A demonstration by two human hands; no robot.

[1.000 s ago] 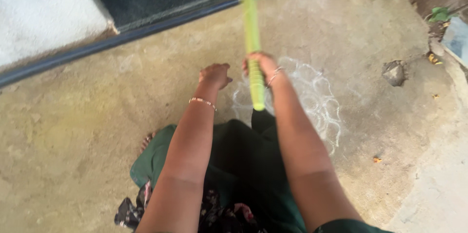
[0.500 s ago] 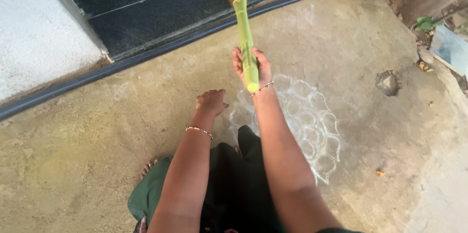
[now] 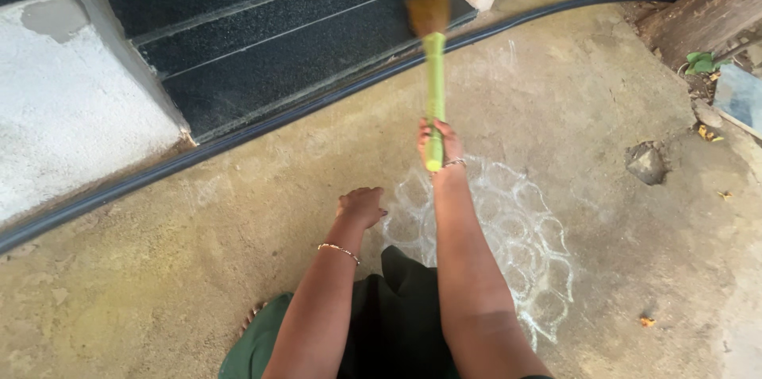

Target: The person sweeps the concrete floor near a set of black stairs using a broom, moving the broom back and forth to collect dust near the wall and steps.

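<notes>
My right hand [image 3: 438,143] grips the light green handle of a broom [image 3: 433,85], stretched forward with the handle pointing away from me. The broom's brown bristles [image 3: 429,7] reach the lowest dark stone step [image 3: 262,69]. My left hand [image 3: 361,206] hangs lower, loosely curled, holding nothing, above the concrete floor [image 3: 159,252]. A white chalk pattern of linked loops [image 3: 516,228] is drawn on the floor under and to the right of my right arm. Both wrists wear thin bangles.
A black hose [image 3: 238,137] runs along the foot of the steps. A white plastered wall [image 3: 71,109] stands at the left. A stone [image 3: 647,163], dry leaves and a wooden post [image 3: 698,10] lie at the right. My green garment [image 3: 262,347] shows below.
My right hand has pushed the broom farther forward and right, so the bristles now reach the steps. The view has tilted up, showing more of the steps. My left hand stays curled.
</notes>
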